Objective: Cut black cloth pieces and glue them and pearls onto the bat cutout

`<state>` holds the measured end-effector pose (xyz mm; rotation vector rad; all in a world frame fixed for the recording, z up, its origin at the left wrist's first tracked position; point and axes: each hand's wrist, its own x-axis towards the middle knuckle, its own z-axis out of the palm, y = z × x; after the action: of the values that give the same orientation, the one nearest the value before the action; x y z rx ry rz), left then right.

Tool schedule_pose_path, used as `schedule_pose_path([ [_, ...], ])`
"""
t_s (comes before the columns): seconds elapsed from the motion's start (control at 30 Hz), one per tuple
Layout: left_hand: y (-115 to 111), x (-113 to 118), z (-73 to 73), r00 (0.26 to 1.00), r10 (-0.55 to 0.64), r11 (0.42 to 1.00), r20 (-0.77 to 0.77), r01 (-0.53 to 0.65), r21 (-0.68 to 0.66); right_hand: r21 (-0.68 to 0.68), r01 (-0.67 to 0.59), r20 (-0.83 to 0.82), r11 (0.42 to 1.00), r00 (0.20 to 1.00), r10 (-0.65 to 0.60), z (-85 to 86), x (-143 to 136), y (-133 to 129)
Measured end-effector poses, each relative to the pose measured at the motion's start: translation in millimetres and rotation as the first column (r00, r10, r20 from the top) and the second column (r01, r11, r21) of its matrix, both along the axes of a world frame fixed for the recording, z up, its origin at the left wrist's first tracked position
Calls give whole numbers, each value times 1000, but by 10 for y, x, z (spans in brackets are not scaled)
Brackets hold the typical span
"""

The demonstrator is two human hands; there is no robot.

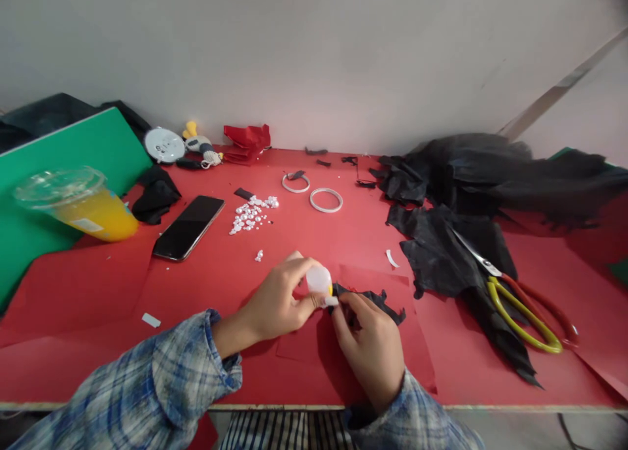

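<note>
My left hand [282, 298] grips a small round white piece [318, 280] with a yellow edge, between thumb and fingers. A small white strip [331, 301] sticks out at its thumb tip. Close beside it on the right, my right hand [370, 339] is closed, its thumb and forefinger pinched near the strip; what they hold is too small to make out. Behind the right fingers, a ragged black scrap [387, 306] with a bit of red thread lies on a red sheet [417, 345].
Scissors [510, 286] lie on black fabric [436, 254] at the right. White beads [250, 216], two white rings [326, 200] and a phone [190, 227] are farther back. A tilted cup of orange drink [98, 211] stands left, by a green board [118, 142].
</note>
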<state>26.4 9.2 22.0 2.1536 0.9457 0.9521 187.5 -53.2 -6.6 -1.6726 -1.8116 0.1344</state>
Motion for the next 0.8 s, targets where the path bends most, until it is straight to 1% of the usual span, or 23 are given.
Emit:
schedule_pose_path([
  [0.03, 4, -3, -1, 1000, -4, 1000, -1, 4, -1, 0, -2, -1, 1000, 1000, 2, -1, 1, -2],
  [0.17, 17, -11, 0, 999, 43, 999, -8, -43, -10, -8, 1, -16, 1000, 1000, -1, -3, 2, -8],
  [0.47, 34, -49, 47, 998, 45, 999, -44, -45, 4, -37, -4, -25, 999, 1000, 3, -12, 4, 0],
  [0.63, 54, -90, 40, 996, 66, 998, -58, -66, 10, -28, -9, -12, 1000, 1000, 8, -24, 3, -7],
  [0.73, 50, -101, 33, 991, 116, 993, -71, -115, 19, -29, -9, -14, 1000, 1000, 9, -27, 2, -10],
  [0.8, 44, -105, 33, 992, 106, 994, -72, -104, 25, -34, -10, -16, 999, 1000, 9, -27, 0, -9],
])
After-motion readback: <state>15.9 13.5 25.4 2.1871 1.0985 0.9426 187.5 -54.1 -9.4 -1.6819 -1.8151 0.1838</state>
